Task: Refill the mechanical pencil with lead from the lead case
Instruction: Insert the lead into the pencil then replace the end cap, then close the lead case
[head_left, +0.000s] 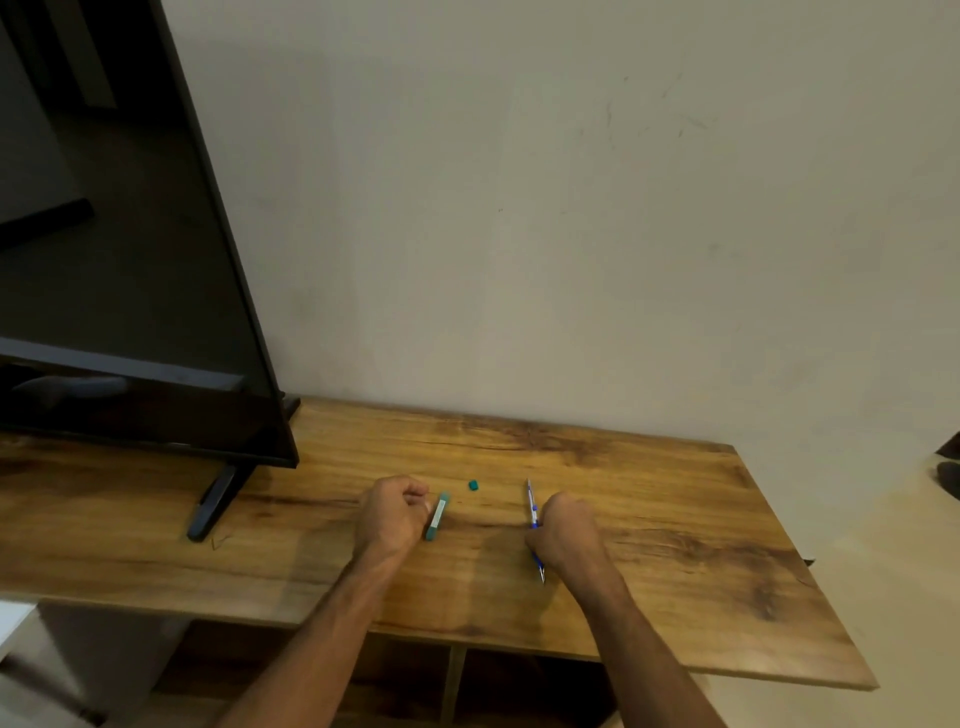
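Observation:
A blue mechanical pencil (532, 506) lies lengthwise on the wooden table (675, 545), and my right hand (563, 530) is closed around its middle; both ends stick out of the fist. A slim teal and white lead case (437, 516) sits beside my left hand (393, 514), whose curled fingers grip its side. A small teal cap (473, 485) lies alone on the wood between the two hands, slightly farther back.
A large black television (119, 260) on a black foot (215, 501) fills the left side of the table. A plain wall runs behind the table. Open shelf compartments show under the front edge.

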